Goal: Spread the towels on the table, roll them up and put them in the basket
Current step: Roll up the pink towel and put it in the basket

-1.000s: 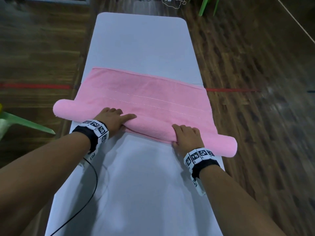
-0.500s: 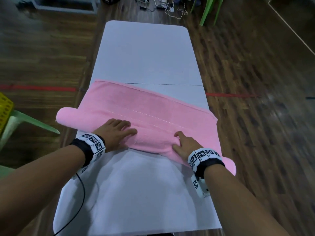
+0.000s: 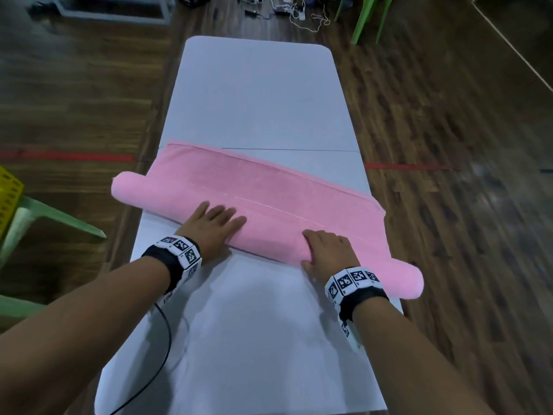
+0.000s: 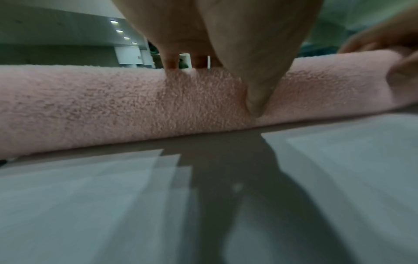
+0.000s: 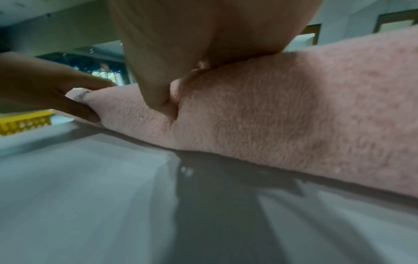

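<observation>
A pink towel (image 3: 269,193) lies across the white table (image 3: 257,100), its near part wound into a thick roll (image 3: 401,280) whose ends overhang both table sides. My left hand (image 3: 212,226) presses on the roll left of centre, fingers straight over the top. My right hand (image 3: 326,250) presses on it right of centre. In the left wrist view the thumb (image 4: 257,80) pushes into the near side of the roll (image 4: 113,107). In the right wrist view my right thumb (image 5: 153,80) dents the roll (image 5: 271,116), and the left hand (image 5: 45,85) shows further along.
A yellow basket (image 3: 7,199) sits on a green chair (image 3: 45,217) at the left, off the table. A black cable (image 3: 161,339) runs from my left wrist over the table's near left edge. Another green chair (image 3: 368,16) and loose cords lie on the floor beyond the far end.
Both hands have pushed the roll away from me, so it is thicker and the flat strip beyond it is narrower. The head view has lifted to show more of the far floor.
</observation>
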